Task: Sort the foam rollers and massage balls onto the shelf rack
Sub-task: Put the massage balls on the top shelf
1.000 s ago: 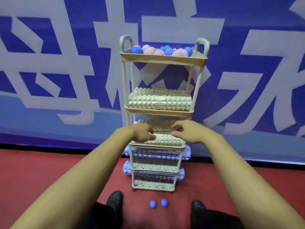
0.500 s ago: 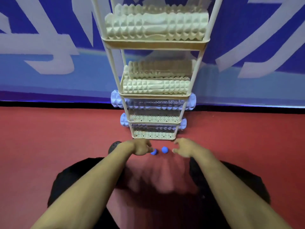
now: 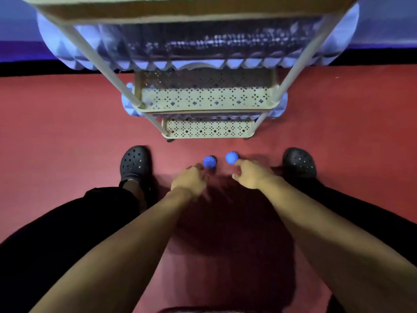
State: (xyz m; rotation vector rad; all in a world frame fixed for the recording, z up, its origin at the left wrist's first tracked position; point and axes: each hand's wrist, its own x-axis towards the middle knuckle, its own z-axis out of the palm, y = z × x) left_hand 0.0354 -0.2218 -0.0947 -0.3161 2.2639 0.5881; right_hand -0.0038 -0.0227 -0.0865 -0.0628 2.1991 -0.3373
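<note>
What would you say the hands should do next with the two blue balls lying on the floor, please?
Probably curl the fingers round one ball each and lift. The left hand reaches the left blue ball and the right hand touches the right blue ball with a fingertip, but neither grips yet; both balls lie on the red floor before the rack.

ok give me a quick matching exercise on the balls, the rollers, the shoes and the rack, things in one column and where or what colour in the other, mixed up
Things:
1. two spiky balls
2. lilac foam rollers
3. shoes
4. shelf rack

Descriptions:
A. black, one on each side of the hands
B. beige, with patterned holes in its trays
C. blue, on the red floor just ahead of the hands
D. lying across the lower trays, ends sticking out past the posts

Pairs: 1-C, 2-D, 3-A, 4-B
</note>
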